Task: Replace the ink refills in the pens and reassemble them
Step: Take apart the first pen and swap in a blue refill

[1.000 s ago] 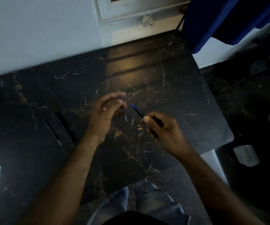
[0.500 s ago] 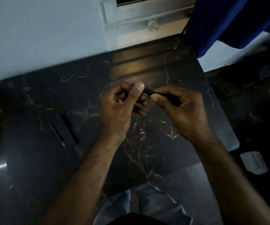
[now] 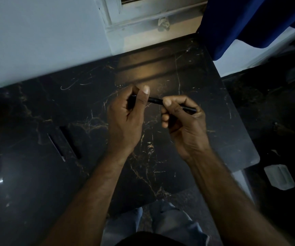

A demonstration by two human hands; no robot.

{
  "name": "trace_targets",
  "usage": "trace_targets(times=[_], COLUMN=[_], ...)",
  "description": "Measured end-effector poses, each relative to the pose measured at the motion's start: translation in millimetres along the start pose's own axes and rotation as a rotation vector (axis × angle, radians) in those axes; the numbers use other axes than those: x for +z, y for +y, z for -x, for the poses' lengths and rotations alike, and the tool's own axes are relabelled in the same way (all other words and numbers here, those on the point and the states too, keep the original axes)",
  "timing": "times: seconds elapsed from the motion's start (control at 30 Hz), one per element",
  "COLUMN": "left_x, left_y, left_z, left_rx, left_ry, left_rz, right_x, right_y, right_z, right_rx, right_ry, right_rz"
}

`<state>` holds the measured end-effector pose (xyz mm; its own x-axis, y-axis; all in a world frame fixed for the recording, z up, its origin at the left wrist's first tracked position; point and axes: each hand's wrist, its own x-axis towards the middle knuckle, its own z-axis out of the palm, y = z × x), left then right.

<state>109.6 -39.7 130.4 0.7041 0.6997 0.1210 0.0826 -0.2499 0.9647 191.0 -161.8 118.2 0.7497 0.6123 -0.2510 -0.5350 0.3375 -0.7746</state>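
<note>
A dark pen (image 3: 155, 100) is held level above the black marble table (image 3: 205, 86), gripped at both ends. My left hand (image 3: 125, 119) closes around its left end, thumb up over it, hiding that end. My right hand (image 3: 184, 125) pinches the right part of the barrel between thumb and forefinger. On the table at the left lie a thin refill (image 3: 56, 147) with a pale tip and a dark pen body (image 3: 71, 142) beside it.
A pale wall and a window frame (image 3: 143, 20) stand behind the table. A blue curtain (image 3: 240, 20) hangs at the upper right. On the dark floor at the right lies a small clear plastic box (image 3: 279, 176). My knees in jeans show below the table's front edge.
My hands were apart, the right holding the blue-tipped pen; they have come together and risen, and both now grip the pen, whose blue tip is hidden in my left hand.
</note>
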Motion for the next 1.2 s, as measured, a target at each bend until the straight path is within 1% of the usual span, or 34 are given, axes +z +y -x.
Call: trace_targets(times=[0.1,0.23,0.33,0.47,0.67,0.87,0.93,1.0,1.07,1.1,1.2], left_x=[-2.3,-10.2,-14.9,-22.9,-39.9,-47.8,-55.9,-64.4,-70.5,-72.6,-73.2], left_y=[-2.3,-7.7,-10.4,-16.8,-13.2,-10.3,-11.4,-10.4,-9.4,-9.7,-9.4], left_z=[-2.9,-2.7,6.1,12.9,8.3,-2.5,-5.5,-7.0,-7.2,-7.4,-9.1], left_rx=[-0.082,-0.236,-0.195,-0.131,-0.048,-0.176,-0.202,-0.201,-0.146,-0.097,0.039], left_ry=[0.054,-0.008,-0.077,-0.036,-0.107,-0.136,-0.193,-0.277,-0.305,-0.279,-0.16], left_rz=[0.015,0.174,0.299,0.373,0.219,0.127,0.07,0.126,0.176,0.148,-0.039], right_x=[3.6,6.5,6.8,7.0,12.7,23.1,25.3,28.4,32.5,35.3,43.8], right_y=[4.4,6.5,1.1,-5.4,1.4,10.8,12.8,14.7,16.6,17.6,21.4], right_z=[-2.4,-6.7,-11.9,-13.6,-5.0,2.6,5.3,6.1,5.2,4.5,3.9], right_rx=[0.033,0.039,-0.005,-0.011,0.012,0.005,0.005,-0.002,-0.014,-0.021,-0.036], right_ry=[-0.021,0.005,0.012,-0.024,-0.039,-0.031,-0.003,0.025,0.038,0.037,0.02], right_rz=[-0.027,-0.027,0.029,0.087,0.064,0.081,0.083,0.076,0.071,0.07,0.051])
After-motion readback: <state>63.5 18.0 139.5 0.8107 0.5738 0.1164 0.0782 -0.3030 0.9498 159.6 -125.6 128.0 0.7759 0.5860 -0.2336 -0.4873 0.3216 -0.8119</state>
